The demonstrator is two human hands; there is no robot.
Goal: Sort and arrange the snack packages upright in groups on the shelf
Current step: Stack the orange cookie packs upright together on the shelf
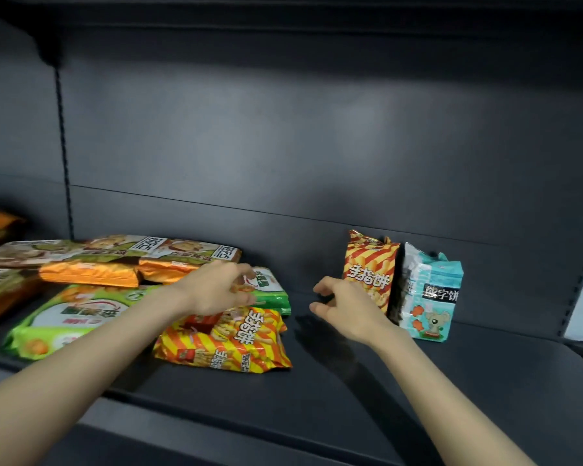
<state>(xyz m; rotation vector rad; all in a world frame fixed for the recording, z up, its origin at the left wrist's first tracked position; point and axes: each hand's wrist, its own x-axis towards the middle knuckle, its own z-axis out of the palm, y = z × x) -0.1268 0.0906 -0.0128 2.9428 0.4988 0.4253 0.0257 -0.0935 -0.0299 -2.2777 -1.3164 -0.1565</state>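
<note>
Packages fall into two camps on the dark shelf [350, 381]. At the right, a striped red-and-yellow pack [367, 264] and a teal-and-white pack [431, 297] stand upright, touching side by side and set back near the rear panel. That looks like the start of the tidy row, one of each kind, with bare shelf left in front and to the left for more.

At the left is a loose heap lying flat: orange packs [91, 272] at the back, a large green pack [64, 317] in front, a second green pack [270, 287] further right, and a striped pack lying flat [226, 341] on top at the near edge. Since it matches the upright striped one, it is probably the next to move.

The left hand [223, 287] reaches over the heap with fingers curled above the flat striped pack and the second green one. Its own back hides the fingertips, so I cannot tell whether its grip has closed on anything. The right hand [344, 307] hovers between the flat striped pack and the upright one, its grip loose and half-curled, holding nothing. It seems placed to receive a pack or to steady the standing pair, which could tip if nudged.
</note>
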